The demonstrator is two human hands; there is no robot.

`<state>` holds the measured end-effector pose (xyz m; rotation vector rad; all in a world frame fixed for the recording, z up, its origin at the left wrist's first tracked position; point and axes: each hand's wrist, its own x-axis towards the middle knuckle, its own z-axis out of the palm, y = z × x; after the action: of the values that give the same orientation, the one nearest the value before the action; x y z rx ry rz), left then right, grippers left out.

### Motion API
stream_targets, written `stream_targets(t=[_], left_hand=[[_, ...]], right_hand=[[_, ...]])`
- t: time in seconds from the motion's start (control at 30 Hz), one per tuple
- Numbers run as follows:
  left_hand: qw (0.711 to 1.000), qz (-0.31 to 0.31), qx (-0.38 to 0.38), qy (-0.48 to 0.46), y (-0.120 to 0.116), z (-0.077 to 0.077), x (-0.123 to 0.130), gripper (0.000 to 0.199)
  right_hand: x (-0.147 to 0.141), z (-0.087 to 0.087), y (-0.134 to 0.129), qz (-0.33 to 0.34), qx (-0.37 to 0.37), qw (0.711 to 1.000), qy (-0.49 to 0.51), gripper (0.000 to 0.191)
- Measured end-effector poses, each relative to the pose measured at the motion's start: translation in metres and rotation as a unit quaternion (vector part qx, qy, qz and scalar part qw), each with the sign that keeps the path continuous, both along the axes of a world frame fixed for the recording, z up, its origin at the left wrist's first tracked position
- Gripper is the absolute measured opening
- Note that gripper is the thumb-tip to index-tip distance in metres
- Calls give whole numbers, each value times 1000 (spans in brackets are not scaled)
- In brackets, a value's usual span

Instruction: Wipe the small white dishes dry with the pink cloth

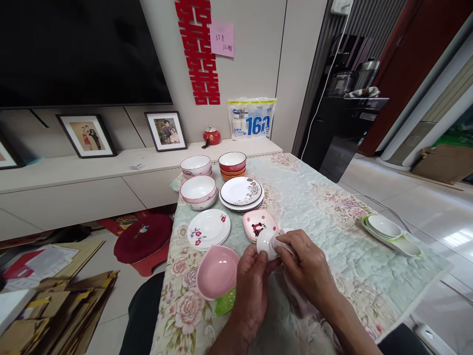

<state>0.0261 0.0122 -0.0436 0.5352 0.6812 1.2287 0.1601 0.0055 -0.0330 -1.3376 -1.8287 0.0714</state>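
Observation:
Pinched by its edge in my left hand (253, 283) is a small white dish (263, 242), partly hidden by the fingers. My right hand (305, 261) is closed on a pale pinkish cloth (293, 291), which presses against the dish and hangs below the hand. Just behind the dish lies a pink-rimmed square plate (260, 222) with a cartoon figure. To the left of my left hand is a pink peach-shaped bowl (218, 272) with a green leaf part (225, 301). Beyond it sits a stack of flowered white plates (210, 228).
Farther back stand larger dark-rimmed plates (242, 191), white bowls (198, 190) and red and orange bowls (232, 162). On the right, small white bowls (384, 225) rest on a green-edged tray (408, 245). A flowered cloth (303, 187) covers the table. A red stool (144, 239) is at left.

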Motion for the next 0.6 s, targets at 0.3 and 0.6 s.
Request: stream_targets(t=[0.3, 0.6], left_hand=[[999, -23, -2, 47, -1, -2, 1, 26], [973, -27, 127, 191, -5, -20, -1, 22]], right_hand=[[-13, 7, -7, 73, 20, 997, 24, 18], [10, -10, 13, -54, -38, 985, 158, 17]])
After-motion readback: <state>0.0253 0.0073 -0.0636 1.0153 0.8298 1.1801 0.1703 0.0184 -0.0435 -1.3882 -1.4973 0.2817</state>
